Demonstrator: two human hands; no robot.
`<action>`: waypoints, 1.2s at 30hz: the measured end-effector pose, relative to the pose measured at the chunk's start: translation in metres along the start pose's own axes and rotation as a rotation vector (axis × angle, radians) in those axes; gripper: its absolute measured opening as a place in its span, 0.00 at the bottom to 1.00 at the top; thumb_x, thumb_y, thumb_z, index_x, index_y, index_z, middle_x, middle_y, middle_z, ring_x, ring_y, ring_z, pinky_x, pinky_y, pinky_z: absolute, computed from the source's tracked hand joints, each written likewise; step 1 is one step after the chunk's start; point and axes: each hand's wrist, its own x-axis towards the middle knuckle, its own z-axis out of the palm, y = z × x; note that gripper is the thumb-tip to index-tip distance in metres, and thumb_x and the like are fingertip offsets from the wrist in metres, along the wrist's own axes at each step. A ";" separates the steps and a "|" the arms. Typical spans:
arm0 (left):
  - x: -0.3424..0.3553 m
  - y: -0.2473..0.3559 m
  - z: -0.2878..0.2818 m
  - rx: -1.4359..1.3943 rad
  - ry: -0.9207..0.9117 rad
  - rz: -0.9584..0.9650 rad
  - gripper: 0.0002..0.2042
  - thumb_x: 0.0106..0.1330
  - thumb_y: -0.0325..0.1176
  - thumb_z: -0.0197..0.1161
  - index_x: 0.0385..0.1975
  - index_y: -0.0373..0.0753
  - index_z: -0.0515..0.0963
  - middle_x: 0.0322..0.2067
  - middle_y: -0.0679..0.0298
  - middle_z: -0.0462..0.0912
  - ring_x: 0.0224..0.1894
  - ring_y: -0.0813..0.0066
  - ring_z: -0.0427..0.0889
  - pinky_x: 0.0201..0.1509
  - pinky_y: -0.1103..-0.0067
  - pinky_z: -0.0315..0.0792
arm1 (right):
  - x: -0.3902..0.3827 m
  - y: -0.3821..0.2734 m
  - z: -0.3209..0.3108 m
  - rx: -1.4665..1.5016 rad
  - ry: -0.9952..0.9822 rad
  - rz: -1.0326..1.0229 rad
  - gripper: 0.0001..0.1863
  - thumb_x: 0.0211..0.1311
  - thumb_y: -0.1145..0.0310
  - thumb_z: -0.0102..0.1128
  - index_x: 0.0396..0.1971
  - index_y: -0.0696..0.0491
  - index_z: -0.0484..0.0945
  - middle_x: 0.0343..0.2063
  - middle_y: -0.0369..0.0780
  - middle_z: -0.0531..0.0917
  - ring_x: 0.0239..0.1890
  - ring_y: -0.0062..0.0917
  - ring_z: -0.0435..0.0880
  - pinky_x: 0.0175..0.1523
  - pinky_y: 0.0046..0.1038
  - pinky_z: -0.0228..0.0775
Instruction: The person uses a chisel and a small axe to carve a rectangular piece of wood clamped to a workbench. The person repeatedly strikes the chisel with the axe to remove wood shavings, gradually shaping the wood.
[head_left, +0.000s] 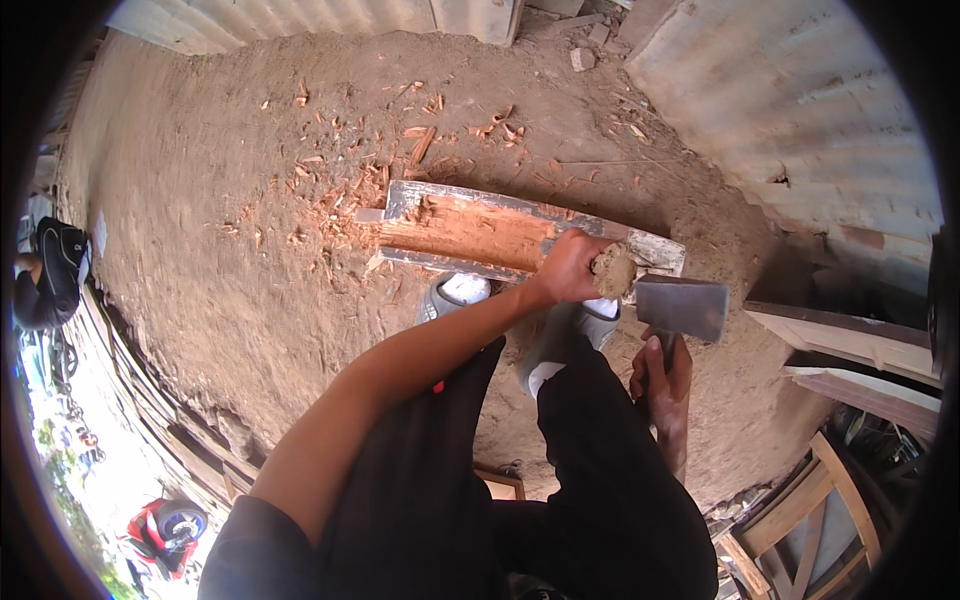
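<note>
Hammer to round-ended tool: the hammer's grey, blocky head was held just beside the tool's battered top, to its right and slightly nearer the body; whether the two were touching could not be told.
Left hand: the fingers were wrapped around the tool, of which little more than the pale brown top was exposed.
Right hand: the fingers were closed about the hammer's handle, with the thumb laid along it.
Plank: it was laid on the dirt ground, just beyond the shoes, forward of the right hand's fingers and to their left.
Plank's long axis: it was directed from left to right, the right end being slightly nearer the body.
Nearer hand: the left was placed over the plank's right part; the right was set apart from it, closer to the body.
Plank's surface: a long, rough, orange-brown hollow was framed by raised edges, on which a grey and white coating was worn and flaking; the right end was mostly whitish.
Wood chips: these were scattered beyond the plank and about its left end.
</note>
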 end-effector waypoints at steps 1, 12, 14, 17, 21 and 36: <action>-0.001 0.001 -0.002 -0.029 0.016 -0.006 0.13 0.49 0.40 0.76 0.26 0.39 0.83 0.22 0.52 0.82 0.26 0.47 0.83 0.32 0.66 0.77 | -0.004 -0.002 0.003 -0.018 0.031 -0.054 0.20 0.77 0.59 0.55 0.55 0.60 0.69 0.22 0.35 0.73 0.18 0.18 0.73 0.23 0.22 0.65; -0.002 0.007 -0.012 -0.030 0.009 0.051 0.13 0.55 0.41 0.76 0.30 0.38 0.84 0.24 0.52 0.83 0.26 0.51 0.84 0.32 0.67 0.76 | -0.005 -0.030 0.025 -0.333 0.141 -0.266 0.18 0.76 0.66 0.56 0.56 0.62 0.70 0.23 0.38 0.75 0.19 0.20 0.76 0.23 0.25 0.66; -0.006 0.001 -0.015 -0.004 0.006 0.050 0.13 0.56 0.41 0.75 0.32 0.37 0.85 0.25 0.51 0.84 0.27 0.51 0.85 0.32 0.67 0.77 | 0.001 -0.031 0.021 -0.358 0.094 -0.149 0.16 0.76 0.68 0.55 0.56 0.61 0.71 0.24 0.37 0.76 0.19 0.19 0.76 0.23 0.23 0.66; -0.010 0.002 -0.018 -0.031 0.040 -0.021 0.14 0.53 0.42 0.75 0.32 0.39 0.84 0.25 0.51 0.83 0.28 0.48 0.84 0.32 0.65 0.76 | -0.007 -0.040 0.023 -0.118 0.151 -0.200 0.18 0.76 0.68 0.55 0.58 0.63 0.69 0.23 0.37 0.76 0.18 0.21 0.76 0.29 0.24 0.70; -0.006 0.003 -0.005 -0.007 0.034 -0.002 0.13 0.50 0.41 0.74 0.27 0.40 0.81 0.22 0.51 0.81 0.28 0.46 0.82 0.32 0.61 0.75 | -0.012 -0.025 0.021 -0.082 0.250 -0.518 0.14 0.78 0.70 0.50 0.55 0.62 0.67 0.21 0.36 0.71 0.14 0.19 0.68 0.20 0.22 0.65; -0.006 -0.004 0.002 0.113 -0.037 -0.010 0.13 0.47 0.40 0.73 0.27 0.39 0.80 0.24 0.51 0.82 0.30 0.46 0.83 0.33 0.61 0.75 | 0.004 0.022 0.005 -0.428 0.154 -0.386 0.14 0.77 0.65 0.56 0.52 0.58 0.72 0.18 0.33 0.69 0.12 0.14 0.64 0.16 0.20 0.56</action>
